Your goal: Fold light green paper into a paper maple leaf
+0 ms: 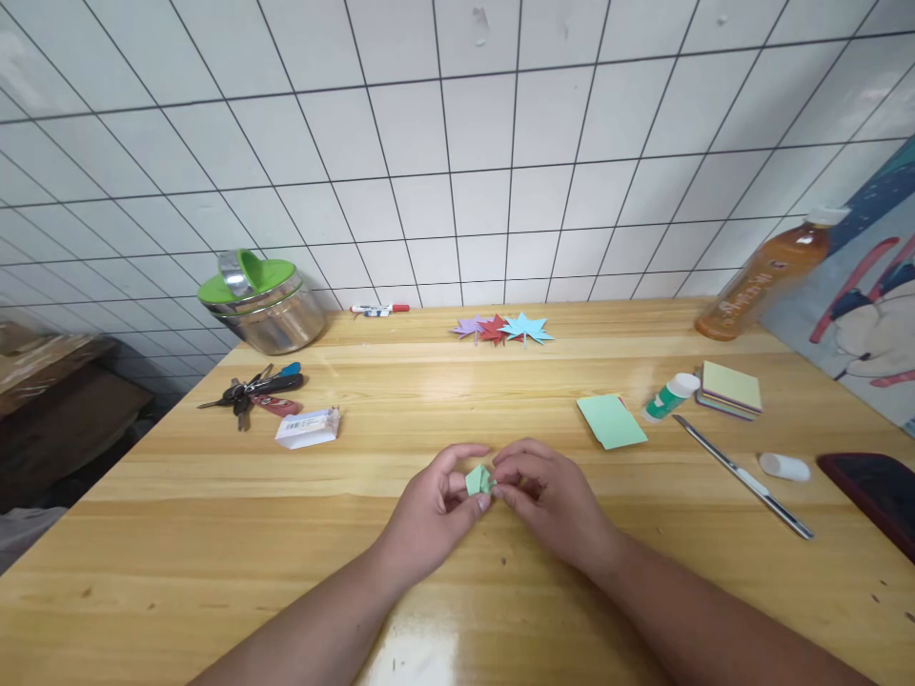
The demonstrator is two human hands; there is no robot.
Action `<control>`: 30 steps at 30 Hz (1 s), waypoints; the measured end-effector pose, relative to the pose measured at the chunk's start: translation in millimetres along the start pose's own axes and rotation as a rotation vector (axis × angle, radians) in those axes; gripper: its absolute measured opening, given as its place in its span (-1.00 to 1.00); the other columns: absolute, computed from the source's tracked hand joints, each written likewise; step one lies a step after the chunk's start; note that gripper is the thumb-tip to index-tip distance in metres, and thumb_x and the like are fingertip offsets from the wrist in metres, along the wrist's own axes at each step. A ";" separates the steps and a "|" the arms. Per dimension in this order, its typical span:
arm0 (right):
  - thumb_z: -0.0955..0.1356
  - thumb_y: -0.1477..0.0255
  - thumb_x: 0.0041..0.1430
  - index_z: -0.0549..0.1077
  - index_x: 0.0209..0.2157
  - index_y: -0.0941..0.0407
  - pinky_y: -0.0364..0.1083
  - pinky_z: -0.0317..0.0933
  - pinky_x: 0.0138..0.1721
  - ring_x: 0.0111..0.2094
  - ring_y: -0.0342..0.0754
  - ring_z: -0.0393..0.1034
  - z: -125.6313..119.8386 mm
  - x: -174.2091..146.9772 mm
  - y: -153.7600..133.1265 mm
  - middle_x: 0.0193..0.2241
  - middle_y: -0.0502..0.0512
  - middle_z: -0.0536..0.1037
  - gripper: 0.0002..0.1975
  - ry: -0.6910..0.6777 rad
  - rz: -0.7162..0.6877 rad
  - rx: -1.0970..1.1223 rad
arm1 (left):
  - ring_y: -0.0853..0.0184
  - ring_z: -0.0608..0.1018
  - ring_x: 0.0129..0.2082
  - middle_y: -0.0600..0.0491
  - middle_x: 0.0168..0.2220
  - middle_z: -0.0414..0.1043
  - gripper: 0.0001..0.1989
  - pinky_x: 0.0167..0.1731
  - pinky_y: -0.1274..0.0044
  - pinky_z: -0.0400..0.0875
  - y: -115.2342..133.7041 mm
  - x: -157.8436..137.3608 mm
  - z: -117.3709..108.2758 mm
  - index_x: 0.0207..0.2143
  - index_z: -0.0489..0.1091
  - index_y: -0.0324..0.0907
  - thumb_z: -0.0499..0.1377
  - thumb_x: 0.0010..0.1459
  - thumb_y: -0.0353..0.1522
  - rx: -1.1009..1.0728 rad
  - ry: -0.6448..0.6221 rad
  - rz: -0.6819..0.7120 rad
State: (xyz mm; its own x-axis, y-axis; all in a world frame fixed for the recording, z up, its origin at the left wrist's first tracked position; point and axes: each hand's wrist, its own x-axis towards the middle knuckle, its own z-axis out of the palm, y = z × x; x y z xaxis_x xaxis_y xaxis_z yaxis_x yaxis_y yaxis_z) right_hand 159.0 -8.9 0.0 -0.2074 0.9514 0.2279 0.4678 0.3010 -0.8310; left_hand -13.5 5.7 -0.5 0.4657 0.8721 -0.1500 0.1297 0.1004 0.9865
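A small folded piece of light green paper point(477, 479) is held just above the wooden table, at the middle front. My left hand point(439, 503) pinches it from the left, thumb along its lower edge. From the right, my right hand point(547, 491) grips the paper's right tip between thumb and fingers. Part of the paper is hidden behind the fingertips. Flat green paper squares point(611, 421) lie to the right, beyond my right hand. Against the wall, purple, red and light blue paper maple leaves point(525, 328) overlap in a row.
On the right are a glue stick point(670, 397), a sticky-note stack point(729, 389), a utility knife point(743, 476), a white cap point(784, 467), a phone point(876, 495) and a bottle point(772, 274). On the left are keys point(261, 389), a small white box point(307, 428), a green-lidded pot point(268, 305) and markers point(378, 310).
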 end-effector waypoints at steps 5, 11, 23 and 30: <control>0.31 0.55 0.03 0.38 -0.49 0.10 -0.22 0.12 -0.49 -0.49 -0.21 0.27 -0.5 0.0 -1.7 -0.43 -0.04 0.40 -0.91 -0.003 0.044 -0.069 | 0.49 0.24 -0.63 0.22 -0.64 0.24 -0.56 -0.59 0.65 0.10 -5.8 0.3 0.7 0.01 0.17 -0.13 0.14 0.06 -0.35 0.081 0.023 0.033; 0.31 0.52 0.01 0.39 -0.38 0.08 -0.22 0.14 -0.50 -0.53 -0.21 0.27 2.7 -1.7 -3.3 -0.50 -0.06 0.42 -0.91 -0.032 0.122 0.043 | 0.49 0.21 -0.65 0.23 -0.66 0.22 -0.56 -0.60 0.65 0.07 -4.0 -0.7 1.2 0.00 0.19 -0.13 0.14 0.04 -0.32 0.117 0.037 0.039; 0.40 0.33 -0.08 0.40 -0.55 0.15 -0.16 0.26 -0.41 -0.45 -0.13 0.37 6.4 0.7 -0.7 -0.50 0.02 0.47 -0.82 0.025 0.204 0.492 | 0.47 0.33 -0.57 0.14 -0.57 0.33 -0.80 -0.54 0.64 0.16 3.9 -0.6 2.2 -0.33 0.36 -0.24 0.15 0.04 -0.27 0.044 0.002 -0.021; 0.37 0.41 -0.04 0.38 -0.26 0.10 -0.21 0.18 -0.52 -0.54 -0.20 0.30 5.3 -0.7 -2.6 -0.48 -0.04 0.45 -0.77 0.042 0.262 0.325 | 0.46 0.39 -0.56 0.12 -0.57 0.42 -0.80 -0.52 0.65 0.22 6.3 0.5 1.0 -0.50 0.35 -0.23 0.18 0.02 -0.27 -0.011 0.015 -0.067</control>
State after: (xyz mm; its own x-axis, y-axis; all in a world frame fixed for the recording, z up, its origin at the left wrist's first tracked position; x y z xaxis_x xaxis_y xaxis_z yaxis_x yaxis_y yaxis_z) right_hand 153.4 -10.7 -0.6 -0.0794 0.9968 0.0023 0.2033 0.0184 -0.9789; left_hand -11.6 6.2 5.5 0.4431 0.8704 -0.2145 0.1502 0.1639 0.9750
